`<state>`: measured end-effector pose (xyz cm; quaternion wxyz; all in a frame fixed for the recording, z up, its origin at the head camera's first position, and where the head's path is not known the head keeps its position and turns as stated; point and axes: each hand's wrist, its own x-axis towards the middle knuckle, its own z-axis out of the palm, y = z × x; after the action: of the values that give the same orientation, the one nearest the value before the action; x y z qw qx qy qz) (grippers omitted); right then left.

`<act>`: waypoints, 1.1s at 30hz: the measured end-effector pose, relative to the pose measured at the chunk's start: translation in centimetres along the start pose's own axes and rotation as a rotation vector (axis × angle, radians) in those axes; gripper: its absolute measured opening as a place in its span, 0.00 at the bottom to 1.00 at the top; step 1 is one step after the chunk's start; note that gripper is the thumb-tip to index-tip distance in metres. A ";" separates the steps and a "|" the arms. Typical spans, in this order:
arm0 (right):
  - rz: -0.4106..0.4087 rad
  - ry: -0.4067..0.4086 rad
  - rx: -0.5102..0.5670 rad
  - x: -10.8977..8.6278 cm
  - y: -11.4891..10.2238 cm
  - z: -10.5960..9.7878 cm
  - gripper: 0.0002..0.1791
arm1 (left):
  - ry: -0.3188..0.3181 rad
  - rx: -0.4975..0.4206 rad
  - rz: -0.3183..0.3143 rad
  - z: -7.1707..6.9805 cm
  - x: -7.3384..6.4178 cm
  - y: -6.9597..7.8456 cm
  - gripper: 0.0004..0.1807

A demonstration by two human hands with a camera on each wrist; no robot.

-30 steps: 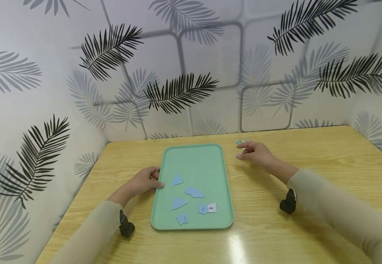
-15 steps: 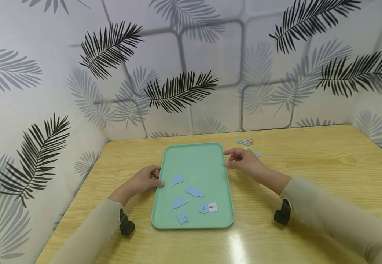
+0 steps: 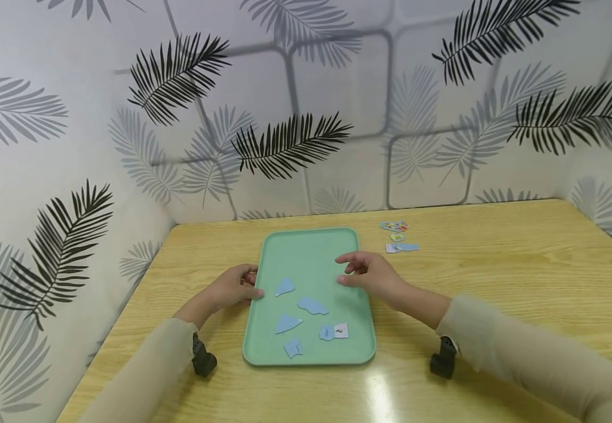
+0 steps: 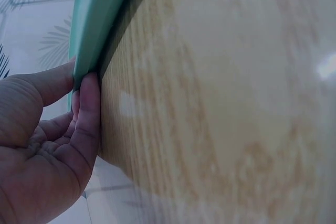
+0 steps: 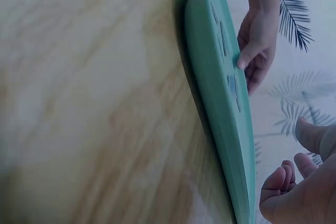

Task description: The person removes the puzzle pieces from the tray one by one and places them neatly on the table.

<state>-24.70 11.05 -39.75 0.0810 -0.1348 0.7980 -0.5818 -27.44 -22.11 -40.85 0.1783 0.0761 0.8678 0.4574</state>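
Observation:
A green tray [image 3: 311, 258] lies on the wooden table with several light blue puzzle pieces [image 3: 312, 306] spread over its nearer half. One blue piece with a white part [image 3: 340, 331] lies toward the tray's lower right. My left hand [image 3: 232, 288] pinches the tray's left rim; in the left wrist view the thumb is on the rim and the fingers [image 4: 86, 108] are at its underside. Over the tray's right side hovers my right hand [image 3: 375, 276], thumb and fingers apart with nothing visible between them. The right wrist view also shows it [image 5: 310, 182] beside the tray.
Behind the tray to the right lie a colourful piece cluster [image 3: 393, 226], a small yellow-green piece [image 3: 397, 237] and a blue and pinkish strip [image 3: 402, 248]. The wooden table [image 3: 496, 264] meets a leaf-patterned wall [image 3: 327, 170] at the back.
My right hand has moved left and nearer, from the pieces at the back right to above the tray, uncovering those pieces. My left hand and the tray have stayed in place.

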 end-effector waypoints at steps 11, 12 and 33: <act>-0.015 -0.073 -0.039 -0.6 -0.7 3.1 0.21 | -0.002 -0.007 0.003 0.0 -0.1 0.0 0.34; -0.016 -0.075 -0.050 -0.6 -0.7 3.3 0.21 | -0.001 -0.007 0.004 0.0 -0.1 0.1 0.34; 0.015 -0.120 -0.221 0.0 -0.4 5.7 0.23 | -0.012 -0.021 0.011 0.0 -0.1 0.1 0.34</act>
<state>-22.99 5.74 -41.16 0.1176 -0.1716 0.8520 -0.4805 -27.34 -22.08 -40.73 0.1817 0.0818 0.8615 0.4671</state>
